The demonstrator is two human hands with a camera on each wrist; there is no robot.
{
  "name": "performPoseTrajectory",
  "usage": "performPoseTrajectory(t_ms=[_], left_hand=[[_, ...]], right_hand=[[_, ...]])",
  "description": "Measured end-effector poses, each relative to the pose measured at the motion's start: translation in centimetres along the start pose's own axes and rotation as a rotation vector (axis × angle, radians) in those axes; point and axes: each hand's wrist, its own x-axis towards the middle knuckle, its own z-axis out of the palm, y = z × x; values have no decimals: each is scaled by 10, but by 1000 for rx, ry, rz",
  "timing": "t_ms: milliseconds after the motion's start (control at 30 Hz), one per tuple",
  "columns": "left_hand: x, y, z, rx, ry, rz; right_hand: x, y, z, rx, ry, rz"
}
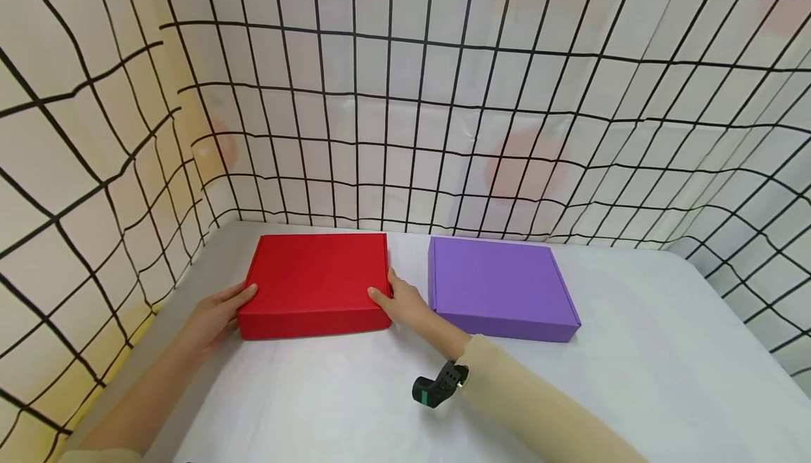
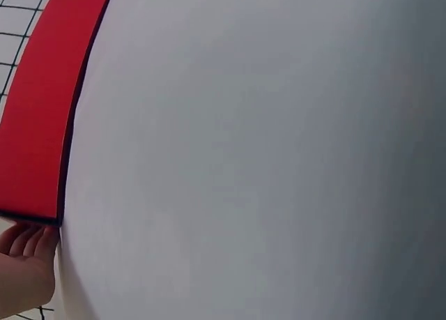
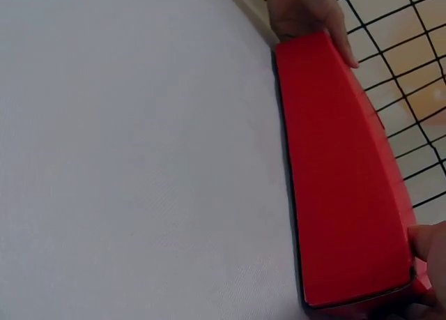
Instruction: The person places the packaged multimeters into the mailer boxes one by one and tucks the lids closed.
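Observation:
A flat red box [image 1: 319,273] with its lid down lies at the left of the white table, its front side towards me. My left hand [image 1: 215,312] grips its left end, thumb over the top edge and fingers along the side. At the right end my right hand [image 1: 405,301] holds it the same way, thumb on the lid. In the left wrist view the left fingers [image 2: 31,240] bend against the box's end, low down. The right wrist view shows the red front side [image 3: 341,173] between both hands. Some fingers are hidden behind the box.
Just right of the red box lies a closed purple box [image 1: 503,283], near my right forearm. A black wire grid [image 1: 412,118] with white sheeting stands along the back and both sides of the white table [image 1: 304,400]. A black wristband [image 1: 440,384] sits on my right wrist.

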Motion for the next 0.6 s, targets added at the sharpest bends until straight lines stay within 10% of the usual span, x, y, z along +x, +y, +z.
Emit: performPoseTrajectory(t_ms=[167, 400, 500, 600], left_hand=[[-8, 7, 1, 457, 79, 238], [-8, 20, -1, 1151, 376, 837], [-10, 20, -9, 1278, 354, 983], [-13, 21, -16, 1299, 207, 964]], right_hand=[[0, -1, -1, -10, -14, -4], [0, -2, 0, 14, 5, 12], [-1, -2, 1, 27, 8, 2], [-2, -1, 1, 30, 22, 0]])
